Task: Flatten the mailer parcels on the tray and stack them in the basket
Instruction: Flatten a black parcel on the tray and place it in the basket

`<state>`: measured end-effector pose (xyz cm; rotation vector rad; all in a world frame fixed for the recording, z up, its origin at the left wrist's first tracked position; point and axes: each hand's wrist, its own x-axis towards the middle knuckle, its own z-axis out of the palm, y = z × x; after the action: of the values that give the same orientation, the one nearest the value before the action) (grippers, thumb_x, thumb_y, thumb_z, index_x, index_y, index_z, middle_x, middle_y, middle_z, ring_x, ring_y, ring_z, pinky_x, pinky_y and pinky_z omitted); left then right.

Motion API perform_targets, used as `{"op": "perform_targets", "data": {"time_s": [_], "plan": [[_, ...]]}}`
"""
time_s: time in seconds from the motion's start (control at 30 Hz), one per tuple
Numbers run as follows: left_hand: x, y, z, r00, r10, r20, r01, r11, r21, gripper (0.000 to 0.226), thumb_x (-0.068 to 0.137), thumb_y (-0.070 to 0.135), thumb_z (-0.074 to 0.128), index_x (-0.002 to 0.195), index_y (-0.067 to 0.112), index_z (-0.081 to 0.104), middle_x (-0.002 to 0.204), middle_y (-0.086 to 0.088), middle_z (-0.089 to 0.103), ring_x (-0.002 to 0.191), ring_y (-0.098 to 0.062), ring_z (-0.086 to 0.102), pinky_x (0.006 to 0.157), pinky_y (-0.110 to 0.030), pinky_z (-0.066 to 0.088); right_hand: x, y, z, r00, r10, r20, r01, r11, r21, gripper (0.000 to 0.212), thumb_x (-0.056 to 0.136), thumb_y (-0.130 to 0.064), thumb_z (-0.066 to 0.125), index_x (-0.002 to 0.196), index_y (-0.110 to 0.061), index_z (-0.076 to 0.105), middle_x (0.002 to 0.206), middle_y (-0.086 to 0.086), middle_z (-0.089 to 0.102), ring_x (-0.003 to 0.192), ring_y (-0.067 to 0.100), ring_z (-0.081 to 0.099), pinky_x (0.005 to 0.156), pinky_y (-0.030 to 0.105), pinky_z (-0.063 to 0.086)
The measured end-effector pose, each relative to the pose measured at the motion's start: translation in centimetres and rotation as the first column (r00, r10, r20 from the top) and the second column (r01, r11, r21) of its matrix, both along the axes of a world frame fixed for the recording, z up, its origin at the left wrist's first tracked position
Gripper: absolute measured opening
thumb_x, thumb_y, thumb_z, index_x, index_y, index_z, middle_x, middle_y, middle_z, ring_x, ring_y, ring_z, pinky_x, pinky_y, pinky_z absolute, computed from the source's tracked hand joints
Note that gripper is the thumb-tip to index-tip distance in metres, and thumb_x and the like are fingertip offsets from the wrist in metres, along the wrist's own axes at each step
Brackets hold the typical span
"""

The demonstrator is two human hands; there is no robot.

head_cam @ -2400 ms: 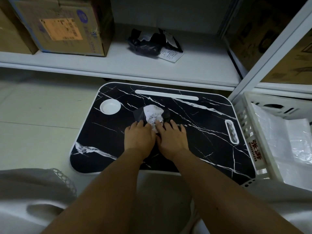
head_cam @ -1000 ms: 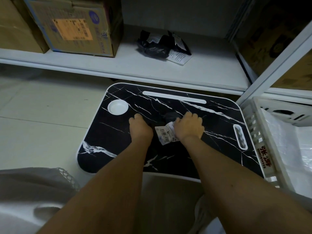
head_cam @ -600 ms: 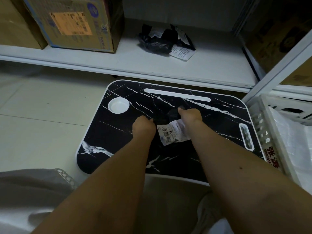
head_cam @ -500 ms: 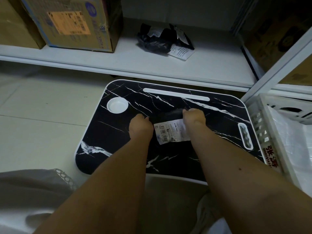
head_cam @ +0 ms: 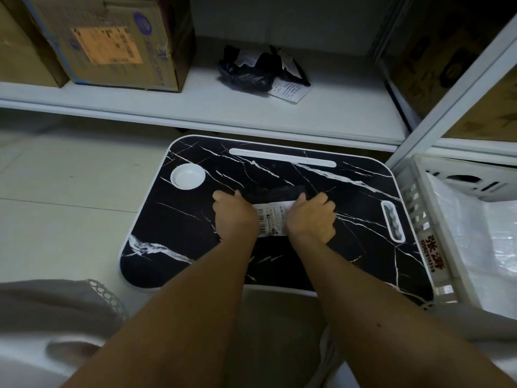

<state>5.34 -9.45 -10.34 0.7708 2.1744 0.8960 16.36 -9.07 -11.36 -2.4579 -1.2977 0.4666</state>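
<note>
A black mailer parcel [head_cam: 279,191] with a white shipping label [head_cam: 272,217] lies in the middle of the black marble-patterned tray [head_cam: 352,191]. My left hand [head_cam: 234,217] grips its left edge with curled fingers. My right hand [head_cam: 311,217] grips the right edge in the same way, and the label lies stretched flat between the two hands. Both hands hide the parcel's side edges. The white slatted basket [head_cam: 419,219] stands against the tray's right side and holds flat pale parcels [head_cam: 475,233].
A second crumpled black mailer [head_cam: 251,70] lies on the white shelf [head_cam: 335,113] behind the tray. Cardboard boxes [head_cam: 112,37] stand at the shelf's left. A white shelf post [head_cam: 447,93] rises beside the basket. Tiled floor [head_cam: 70,191] lies to the left.
The parcel was bunched under both hands; now it is pulled out sideways with the label flat. My right hand moved from the parcel's far edge to its right edge.
</note>
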Motion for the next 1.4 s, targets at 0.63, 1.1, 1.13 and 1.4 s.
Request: {"op": "perform_targets", "data": {"time_s": [0.63, 1.1, 1.13, 1.4], "plan": [[-1.2, -4.7, 0.9, 0.940, -0.317, -0.124, 0.301, 0.945, -0.129, 0.023, 0.103, 0.022, 0.030, 0.110, 0.007, 0.046, 0.111, -0.020, 0.057, 0.099, -0.031, 0.054, 0.072, -0.036, 0.037, 0.7, -4.3, 1.4, 0.977, -0.004, -0.213, -0.017, 0.995, -0.095, 0.032, 0.104, -0.023, 0.035, 0.127, -0.003, 0.045, 0.124, 0.018, 0.059, 0.113, 0.035, 0.057, 0.081, 0.038, 0.043], [-0.9, -4.6, -1.6, 0.211, -0.684, -0.698, 0.671, 0.621, -0.406, 0.060, 0.101, 0.039, 0.019, 0.151, 0.020, -0.009, 0.159, -0.006, -0.016, 0.146, -0.026, -0.016, 0.115, -0.054, -0.001, -0.5, -4.8, -0.2, 0.682, 0.650, 0.335, -0.670, 0.739, -0.070, 0.051, 0.103, -0.044, 0.017, 0.153, -0.034, 0.011, 0.163, -0.003, 0.001, 0.149, 0.022, -0.007, 0.116, 0.059, 0.002], [-1.0, -4.9, -2.1, 0.161, -0.731, -0.663, 0.677, 0.570, -0.465, 0.062, 0.101, 0.039, 0.018, 0.150, 0.020, -0.015, 0.157, -0.006, -0.021, 0.144, -0.025, -0.020, 0.115, -0.055, -0.004, -0.2, -5.0, -0.7, 0.650, 0.696, 0.305, -0.698, 0.706, -0.123, 0.052, 0.103, -0.045, 0.012, 0.153, -0.035, 0.004, 0.163, -0.004, -0.004, 0.149, 0.020, -0.011, 0.116, 0.059, -0.001], [-1.7, -4.7, -3.2, 0.205, -0.836, -0.508, 0.728, 0.477, -0.491, 0.059, 0.100, 0.045, 0.009, 0.149, 0.025, -0.016, 0.157, -0.001, -0.021, 0.146, -0.019, -0.017, 0.114, -0.058, -0.003, 1.0, -4.8, -2.8, 0.637, 0.749, 0.183, -0.713, 0.662, -0.230, 0.053, 0.103, -0.047, 0.009, 0.152, -0.036, -0.007, 0.162, -0.005, -0.011, 0.148, 0.015, -0.013, 0.115, 0.058, -0.004]]}}
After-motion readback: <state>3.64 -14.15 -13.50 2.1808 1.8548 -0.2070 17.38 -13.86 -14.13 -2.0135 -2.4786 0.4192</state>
